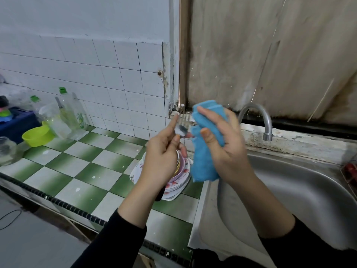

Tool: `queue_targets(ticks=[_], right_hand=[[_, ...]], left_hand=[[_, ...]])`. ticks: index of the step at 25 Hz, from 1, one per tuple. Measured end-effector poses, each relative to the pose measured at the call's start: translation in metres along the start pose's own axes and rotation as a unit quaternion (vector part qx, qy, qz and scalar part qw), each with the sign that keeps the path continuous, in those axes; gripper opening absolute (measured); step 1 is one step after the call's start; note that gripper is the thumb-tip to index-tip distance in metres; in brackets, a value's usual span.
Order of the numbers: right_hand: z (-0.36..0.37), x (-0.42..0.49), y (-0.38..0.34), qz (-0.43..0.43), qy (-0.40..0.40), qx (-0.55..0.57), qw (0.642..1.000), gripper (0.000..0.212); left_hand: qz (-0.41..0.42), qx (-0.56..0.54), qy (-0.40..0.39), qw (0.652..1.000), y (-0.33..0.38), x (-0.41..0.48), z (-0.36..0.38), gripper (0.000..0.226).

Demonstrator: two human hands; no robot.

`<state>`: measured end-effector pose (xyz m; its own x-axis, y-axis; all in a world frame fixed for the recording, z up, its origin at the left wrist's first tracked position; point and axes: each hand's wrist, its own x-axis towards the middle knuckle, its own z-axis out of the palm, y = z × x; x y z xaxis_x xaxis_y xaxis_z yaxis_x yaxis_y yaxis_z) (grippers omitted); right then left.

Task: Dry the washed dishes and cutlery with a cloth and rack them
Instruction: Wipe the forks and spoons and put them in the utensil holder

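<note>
Counter (pixel 81 157): green and white checked tiles flecked with white specks, with a dark patterned strip along the front edge.
Plates (pixel 173 192): a stack of white flowered plates at the counter's right end, just beside the sink.
Bowls (pixel 181 171): nested on the plates, pink outermost with a yellow rim inside it; partly hidden.
Green bowl (pixel 36 136): upright at the far left, just in front of the bottles.
Bottles (pixel 71 113): clear plastic with green caps, standing against the wall tiles.
Jar (pixel 7 149): clear glass at the left edge, blurred.
Blue box (pixel 17 122): dark blue, behind the green bowl.
Sink (pixel 301 182): steel basin set into the counter's right side.
</note>
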<state>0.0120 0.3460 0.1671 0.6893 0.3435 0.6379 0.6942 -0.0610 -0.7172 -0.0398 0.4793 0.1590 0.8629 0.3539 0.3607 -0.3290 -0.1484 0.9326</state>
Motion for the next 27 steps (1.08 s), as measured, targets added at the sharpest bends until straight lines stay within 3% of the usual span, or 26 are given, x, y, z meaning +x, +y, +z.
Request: queue_targets(ticks=[3, 6, 10, 14, 18, 20, 23, 27], right_hand=[[0.018, 0.01, 0.0, -0.005, -0.058, -0.091, 0.994, 0.04], [0.022, 0.013, 0.003, 0.042, -0.037, -0.048, 0.997, 0.04], [0.025, 0.001, 0.009, 0.019, -0.071, -0.037, 0.997, 0.043], [0.017, 0.018, 0.008, 0.063, 0.027, -0.004, 0.998, 0.037], [0.019, 0.003, 0.002, 0.009, -0.018, -0.029, 0.999, 0.036], [0.014, 0.006, 0.007, 0.008, 0.025, -0.053, 0.998, 0.032], [0.003, 0.019, 0.016, 0.067, 0.111, -0.023, 0.991, 0.027], [0.0, 0.009, 0.021, 0.112, 0.145, 0.05, 0.982, 0.029]], left_hand=[[0.045, 0.03, -0.019, 0.998, 0.002, -0.012, 0.005, 0.036], [0.037, 0.018, -0.027, 0.999, 0.0, -0.014, 0.0, 0.043], [0.006, -0.004, -0.019, 1.0, 0.001, -0.018, -0.003, 0.042], [0.013, 0.007, -0.007, 1.0, 0.003, -0.021, -0.001, 0.052], [-0.007, -0.037, -0.004, 0.999, 0.009, -0.019, 0.0, 0.045], [-0.002, -0.033, -0.009, 0.999, 0.011, -0.022, 0.0, 0.049], [0.009, -0.038, 0.005, 0.999, 0.017, -0.024, 0.004, 0.049], [0.014, -0.04, 0.072, 0.996, 0.021, -0.015, 0.007, 0.055]])
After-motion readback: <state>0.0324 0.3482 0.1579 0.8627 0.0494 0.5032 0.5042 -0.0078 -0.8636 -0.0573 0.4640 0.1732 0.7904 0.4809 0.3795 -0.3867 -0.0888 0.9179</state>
